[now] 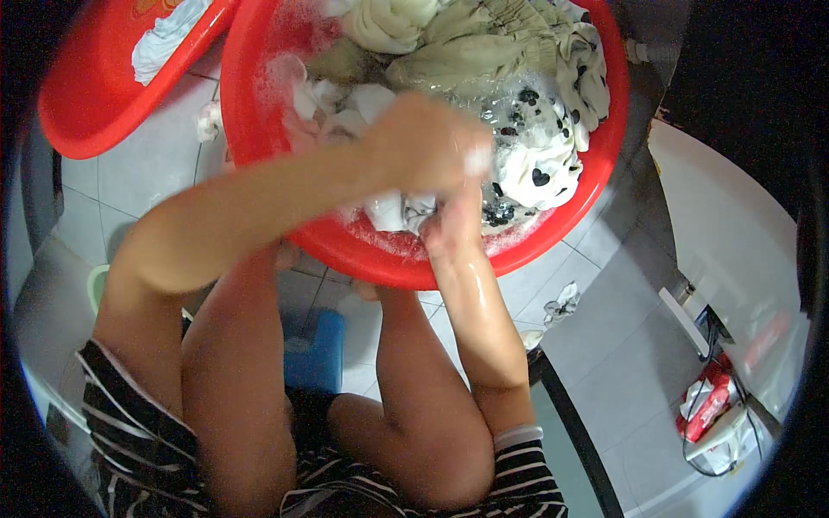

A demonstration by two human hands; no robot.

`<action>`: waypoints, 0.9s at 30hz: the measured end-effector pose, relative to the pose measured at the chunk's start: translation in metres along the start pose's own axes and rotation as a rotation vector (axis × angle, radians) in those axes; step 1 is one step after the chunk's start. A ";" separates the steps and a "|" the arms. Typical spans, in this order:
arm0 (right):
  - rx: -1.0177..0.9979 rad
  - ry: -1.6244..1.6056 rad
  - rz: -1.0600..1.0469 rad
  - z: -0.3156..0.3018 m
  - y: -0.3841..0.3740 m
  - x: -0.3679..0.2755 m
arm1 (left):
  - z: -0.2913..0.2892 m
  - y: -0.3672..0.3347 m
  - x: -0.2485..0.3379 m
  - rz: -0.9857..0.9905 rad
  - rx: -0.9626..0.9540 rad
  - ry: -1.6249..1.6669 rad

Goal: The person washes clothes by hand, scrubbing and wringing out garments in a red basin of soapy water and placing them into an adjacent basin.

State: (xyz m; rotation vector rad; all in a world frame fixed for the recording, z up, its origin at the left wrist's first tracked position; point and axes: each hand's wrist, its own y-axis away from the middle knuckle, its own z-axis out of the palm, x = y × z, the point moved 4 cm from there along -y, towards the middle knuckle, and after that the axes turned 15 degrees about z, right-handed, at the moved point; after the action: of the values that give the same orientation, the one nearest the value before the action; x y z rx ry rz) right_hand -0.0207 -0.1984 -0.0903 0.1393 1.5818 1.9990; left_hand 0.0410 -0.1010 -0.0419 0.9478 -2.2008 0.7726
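Note:
My left hand (pixel 423 142) reaches over the large red basin (pixel 363 266) and looks closed, smeared by motion. A small whitish patch shows at its fingers; what it is I cannot make out. Just under it lies my right hand (pixel 453 220), wet, its fingers mostly hidden by the left. A white cloth (pixel 386 211) touches the right hand's left side. Soapy water and soaked clothes fill the basin. Beside my hands floats a white garment with black hearts (pixel 540 177); farther back lies a khaki garment with a gathered waistband (pixel 484 43).
A second red basin (pixel 78 112) at the far left holds a white cloth (pixel 168 39). A blue plastic stool (pixel 315 354) stands between my legs. Small cloths (pixel 563 302) lie on the tiled floor. At right are a white panel (pixel 725 198), a cable and a red-and-white package (pixel 710 401).

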 end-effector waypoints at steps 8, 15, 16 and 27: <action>0.154 0.302 -0.127 -0.013 0.052 -0.055 | -0.026 0.031 -0.032 -0.039 -0.184 -0.057; 0.319 1.479 -0.926 0.013 0.042 -0.039 | -0.011 0.063 -0.037 0.093 -0.262 -0.344; 0.334 1.490 -0.949 0.012 0.028 -0.033 | -0.006 0.060 -0.043 0.017 -0.326 -0.293; 0.757 1.904 -0.671 -0.009 -0.082 -0.016 | 0.054 0.058 -0.108 -0.095 -0.384 -0.138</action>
State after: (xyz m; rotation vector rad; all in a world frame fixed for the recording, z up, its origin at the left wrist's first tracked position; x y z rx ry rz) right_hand 0.0196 -0.2036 -0.1634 -2.1737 2.5905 0.4544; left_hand 0.0392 -0.0606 -0.1693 0.9207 -2.2895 0.2308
